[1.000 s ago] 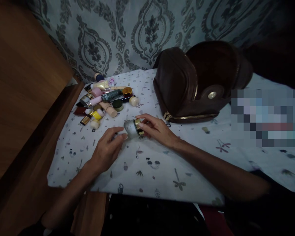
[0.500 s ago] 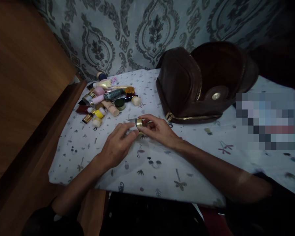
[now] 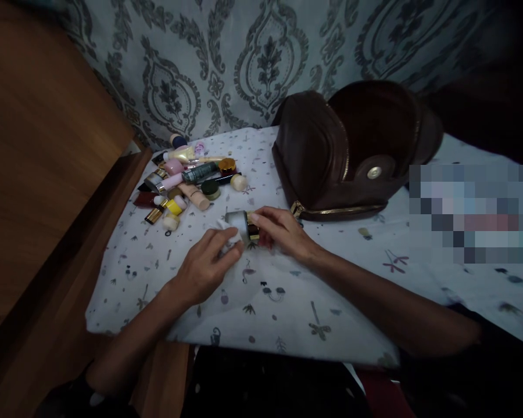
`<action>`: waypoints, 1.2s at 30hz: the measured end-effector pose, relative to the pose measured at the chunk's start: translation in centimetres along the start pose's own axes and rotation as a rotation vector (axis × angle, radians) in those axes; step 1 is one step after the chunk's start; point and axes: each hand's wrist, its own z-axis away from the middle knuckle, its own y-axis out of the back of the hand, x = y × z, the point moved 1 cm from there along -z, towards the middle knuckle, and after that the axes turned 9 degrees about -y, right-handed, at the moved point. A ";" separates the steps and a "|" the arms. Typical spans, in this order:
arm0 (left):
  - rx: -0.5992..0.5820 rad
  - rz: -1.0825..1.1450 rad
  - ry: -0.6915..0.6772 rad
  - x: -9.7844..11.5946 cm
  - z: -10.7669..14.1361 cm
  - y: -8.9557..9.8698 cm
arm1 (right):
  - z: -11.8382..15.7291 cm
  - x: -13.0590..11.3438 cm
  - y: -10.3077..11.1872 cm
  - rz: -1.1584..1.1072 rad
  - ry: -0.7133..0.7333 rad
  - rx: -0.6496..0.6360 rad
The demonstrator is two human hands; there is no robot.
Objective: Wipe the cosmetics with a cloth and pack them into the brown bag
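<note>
My right hand [image 3: 285, 232] grips a cosmetic jar [image 3: 238, 222] by its shiny gold end, just above the patterned cloth. The jar lies on its side in the grip, its pale, translucent body facing left. Close beside it, my left hand [image 3: 211, 261] is closed on a crumpled white wipe [image 3: 224, 227], held against or very near the jar's body; actual contact is hard to make out. Beyond both hands, a pile of cosmetics with a green tube [image 3: 200, 172], a beige tube [image 3: 195, 196] and a small dark green jar [image 3: 210, 188] lies at the left.
A brown leather bag [image 3: 314, 151] with an unzipped top stands behind my right hand. A white printed cloth [image 3: 296, 307] covers the table. Wooden furniture [image 3: 47, 145] borders the left side, and a patterned curtain [image 3: 218, 58] hangs behind. A pixelated patch hides something at right.
The jar has turned in my right hand, so more of its pale body shows. My left hand has drawn slightly left and down, and the white wipe in it is now plainer to see.
</note>
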 end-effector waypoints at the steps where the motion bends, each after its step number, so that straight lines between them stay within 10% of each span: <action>1: -0.001 -0.023 -0.029 0.1 -0.4 -0.1 | 0.0 0.0 -0.1 -0.047 -0.017 -0.006; 8: 0.025 -0.077 -0.194 0.8 -1.7 -0.8 | 0.1 -0.5 -0.4 -0.532 -0.146 -0.124; 16: 0.229 0.114 -0.075 1.0 -1.6 -1.4 | 0.4 -1.3 -0.4 -0.898 -0.291 -0.245; 36: 0.301 0.482 0.409 0.2 -1.3 0.1 | 0.4 -1.1 0.4 -0.912 -0.445 -0.241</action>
